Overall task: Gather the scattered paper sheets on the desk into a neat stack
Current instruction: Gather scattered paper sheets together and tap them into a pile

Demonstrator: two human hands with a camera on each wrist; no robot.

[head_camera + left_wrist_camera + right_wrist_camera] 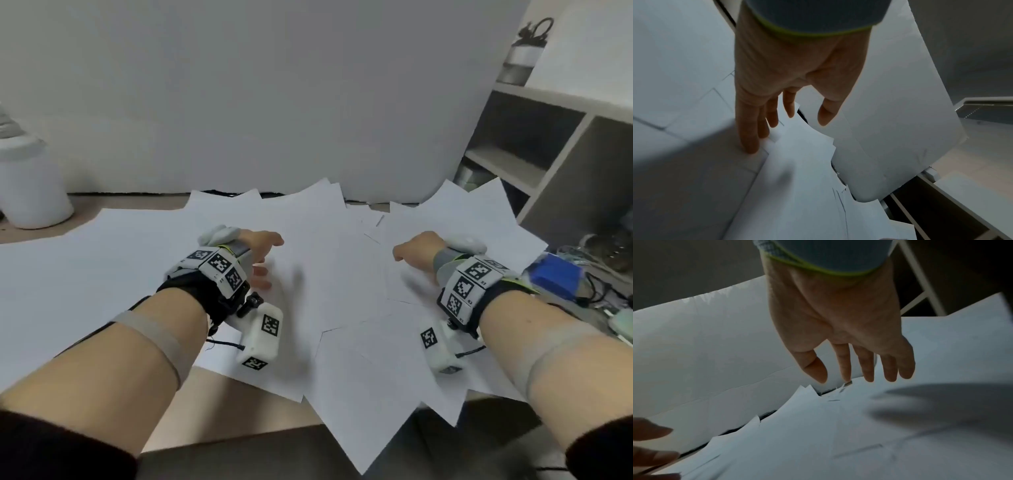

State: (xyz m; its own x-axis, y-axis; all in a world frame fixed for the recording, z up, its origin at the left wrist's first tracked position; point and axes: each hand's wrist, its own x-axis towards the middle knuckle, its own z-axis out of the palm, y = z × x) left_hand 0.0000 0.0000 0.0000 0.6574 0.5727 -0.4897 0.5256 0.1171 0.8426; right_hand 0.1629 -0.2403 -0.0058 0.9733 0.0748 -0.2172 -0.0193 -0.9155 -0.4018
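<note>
The wooden tabletop [239, 387] carries white paper sheets [329, 274] fanned across its middle, some overhanging its near edge, and a white jar [30, 185] at its far left corner.

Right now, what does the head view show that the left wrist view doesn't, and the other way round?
Only the head view shows the right hand, the white container at the desk's left, the shelf unit and the blue object. Only the left wrist view shows the left hand's fingers extended straight, tips down at the sheets; contact is unclear. Both show the overlapping paper sheets still fanned out, not stacked.
</note>
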